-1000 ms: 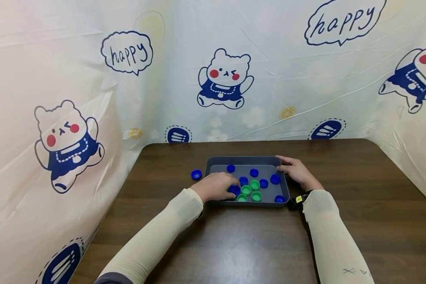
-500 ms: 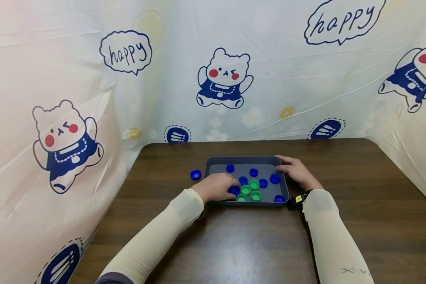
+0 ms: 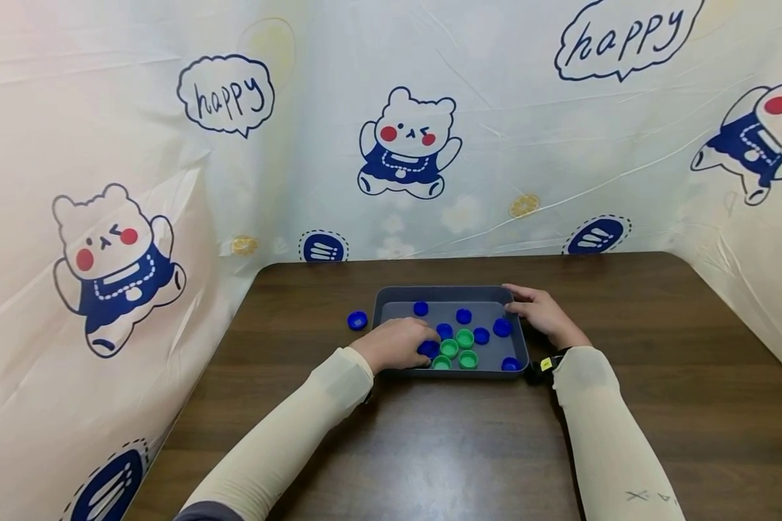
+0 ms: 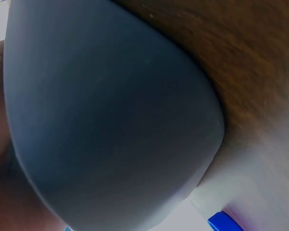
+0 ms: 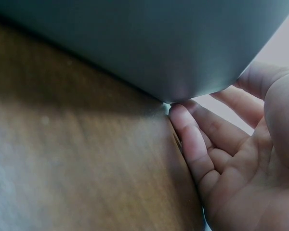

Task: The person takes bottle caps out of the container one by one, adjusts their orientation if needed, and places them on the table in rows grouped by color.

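Note:
A shallow dark grey tray point(image 3: 452, 374) lies on the table, holding blue and green bottle caps. My left hand point(image 3: 394, 341) reaches over its left side, thumb and fingers at a blue bottle cap point(image 3: 428, 349) near the front left corner. Green caps point(image 3: 468, 359) sit just right of those fingertips. At the tray's right end, my right hand point(image 3: 550, 318) grips the far corner, thumb over the rim. From below, the right wrist view shows the right-hand fingers point(image 5: 188, 134) against the outer wall. In the left wrist view, the tray's wall point(image 4: 111, 120) covers most of the left hand.
One blue cap point(image 3: 357, 320) lies on the table outside the tray's left wall. The brown wooden table point(image 3: 430, 449) extends around the tray on all sides. Behind it hangs a printed curtain point(image 3: 495, 145) with bears and lettering.

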Available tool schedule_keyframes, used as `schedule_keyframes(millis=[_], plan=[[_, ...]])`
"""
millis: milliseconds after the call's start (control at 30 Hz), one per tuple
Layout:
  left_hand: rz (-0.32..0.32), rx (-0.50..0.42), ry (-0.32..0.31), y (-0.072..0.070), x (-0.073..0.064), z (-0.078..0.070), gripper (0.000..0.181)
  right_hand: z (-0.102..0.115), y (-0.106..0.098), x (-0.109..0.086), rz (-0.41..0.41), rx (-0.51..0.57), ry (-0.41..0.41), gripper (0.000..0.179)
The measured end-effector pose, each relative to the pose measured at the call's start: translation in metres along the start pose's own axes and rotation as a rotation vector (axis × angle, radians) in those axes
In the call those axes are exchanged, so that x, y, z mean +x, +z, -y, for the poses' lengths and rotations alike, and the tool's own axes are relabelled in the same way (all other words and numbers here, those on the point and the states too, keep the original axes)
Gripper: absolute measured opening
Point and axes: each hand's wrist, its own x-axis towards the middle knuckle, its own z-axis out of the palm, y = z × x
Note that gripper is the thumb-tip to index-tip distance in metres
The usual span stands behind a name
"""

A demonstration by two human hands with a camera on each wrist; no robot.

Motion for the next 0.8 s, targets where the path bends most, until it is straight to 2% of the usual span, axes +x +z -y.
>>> schedule_keyframes(millis=[800], plan=[[-0.028, -0.012, -0.006, -0.011, -0.007, -0.003, 0.038, -0.001, 0.0, 0.001, 0.003, -0.01, 0.002, 0.056]])
